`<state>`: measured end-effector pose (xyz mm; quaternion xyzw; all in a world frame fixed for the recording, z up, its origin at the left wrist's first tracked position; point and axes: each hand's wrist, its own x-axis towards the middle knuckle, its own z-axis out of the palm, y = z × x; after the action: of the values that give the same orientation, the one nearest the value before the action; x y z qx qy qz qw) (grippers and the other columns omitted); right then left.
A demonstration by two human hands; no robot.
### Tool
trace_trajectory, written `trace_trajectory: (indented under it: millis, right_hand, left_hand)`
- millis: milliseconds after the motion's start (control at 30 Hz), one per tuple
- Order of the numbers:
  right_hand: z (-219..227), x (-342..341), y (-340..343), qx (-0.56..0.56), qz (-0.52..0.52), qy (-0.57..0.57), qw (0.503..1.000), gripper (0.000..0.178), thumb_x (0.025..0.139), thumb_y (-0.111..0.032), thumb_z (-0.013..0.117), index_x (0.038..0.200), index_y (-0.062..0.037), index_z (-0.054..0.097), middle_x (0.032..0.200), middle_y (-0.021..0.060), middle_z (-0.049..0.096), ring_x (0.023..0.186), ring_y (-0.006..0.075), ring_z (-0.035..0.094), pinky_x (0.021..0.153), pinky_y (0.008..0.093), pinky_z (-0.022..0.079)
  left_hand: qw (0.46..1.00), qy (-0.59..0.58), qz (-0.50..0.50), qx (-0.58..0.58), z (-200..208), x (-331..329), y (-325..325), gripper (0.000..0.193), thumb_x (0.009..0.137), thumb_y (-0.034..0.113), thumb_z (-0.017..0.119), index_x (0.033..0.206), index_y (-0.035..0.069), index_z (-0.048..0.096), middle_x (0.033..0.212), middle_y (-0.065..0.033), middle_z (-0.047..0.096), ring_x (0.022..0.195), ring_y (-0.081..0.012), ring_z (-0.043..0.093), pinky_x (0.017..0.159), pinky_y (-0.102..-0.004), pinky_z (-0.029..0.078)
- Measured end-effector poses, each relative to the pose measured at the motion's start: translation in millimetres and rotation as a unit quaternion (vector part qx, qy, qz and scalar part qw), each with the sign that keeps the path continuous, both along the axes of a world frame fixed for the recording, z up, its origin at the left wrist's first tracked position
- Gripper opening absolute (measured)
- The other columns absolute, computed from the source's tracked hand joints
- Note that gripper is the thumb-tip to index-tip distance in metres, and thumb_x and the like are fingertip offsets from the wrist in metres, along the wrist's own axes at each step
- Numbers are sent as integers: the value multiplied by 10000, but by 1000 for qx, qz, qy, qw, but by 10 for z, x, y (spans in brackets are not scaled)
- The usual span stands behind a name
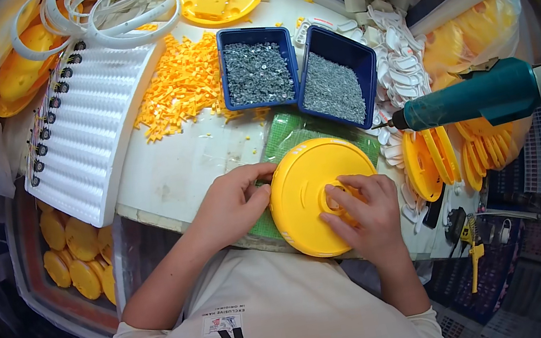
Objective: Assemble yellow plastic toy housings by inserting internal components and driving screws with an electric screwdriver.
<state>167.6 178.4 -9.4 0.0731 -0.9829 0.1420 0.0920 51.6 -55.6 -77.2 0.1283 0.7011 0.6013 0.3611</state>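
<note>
A round yellow plastic casing [297,182] rests in front of me, over a green mat [286,134] at the table's near edge. My left hand [236,199] grips the casing by its left rim, the fingertips partly hidden behind it. At the casing's middle is a small yellow ring [333,196]. My right hand [366,214] has its thumb and fingers closed around this ring, close against the casing's face. Whether the ring is loose or part of the casing, I cannot tell.
Two blue bins [257,65] of small metal parts stand beyond the mat, beside loose yellow pieces [175,81]. A teal power screwdriver [471,98] juts in from the right above white parts [403,70] and yellow discs [422,166]. Left lies a white ridged tray [93,119] with black parts.
</note>
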Motion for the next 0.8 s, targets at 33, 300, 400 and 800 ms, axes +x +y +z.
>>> trace_trajectory:
  millis: [33, 300, 400, 800]
  right_hand:
    - [-11, 1, 7, 0, 1, 0, 1000, 418, 732, -225, 880, 1126, -108, 803, 1156, 102, 692, 1010, 303, 595, 905, 418, 500]
    - [-205, 59, 31, -25, -4, 18, 1000, 383, 746, -206, 864, 1109, -105, 792, 1163, 115, 685, 988, 302, 606, 901, 435, 466]
    - [-329, 101, 91, -65, 16, 39, 997, 356, 749, -203, 841, 1088, -102, 794, 1154, 122, 677, 984, 304, 604, 899, 438, 463]
    - [-368, 320, 370, -560, -162, 16, 812, 684, 963, -561, 664, 1257, 57, 670, 1152, 129, 730, 1045, 202, 673, 954, 335, 528]
  left_hand:
    - [1000, 2, -1, -4, 5, 0, 3, 392, 985, 4, 575, 1370, -31, 640, 1112, -62, 737, 899, -79, 665, 828, -247, 544]
    - [999, 32, -6, -26, 139, 28, 55, 401, 970, 77, 646, 1355, -33, 647, 1080, -58, 725, 846, -68, 626, 782, -262, 537]
    - [993, 96, -26, -66, 244, 93, 164, 403, 974, 144, 689, 1330, -36, 632, 1117, -82, 705, 878, -102, 635, 816, -289, 541]
    - [957, 220, 22, 185, -6, 424, 180, 494, 906, 117, 758, 1324, 14, 515, 1208, -131, 634, 1123, -257, 658, 984, -376, 519]
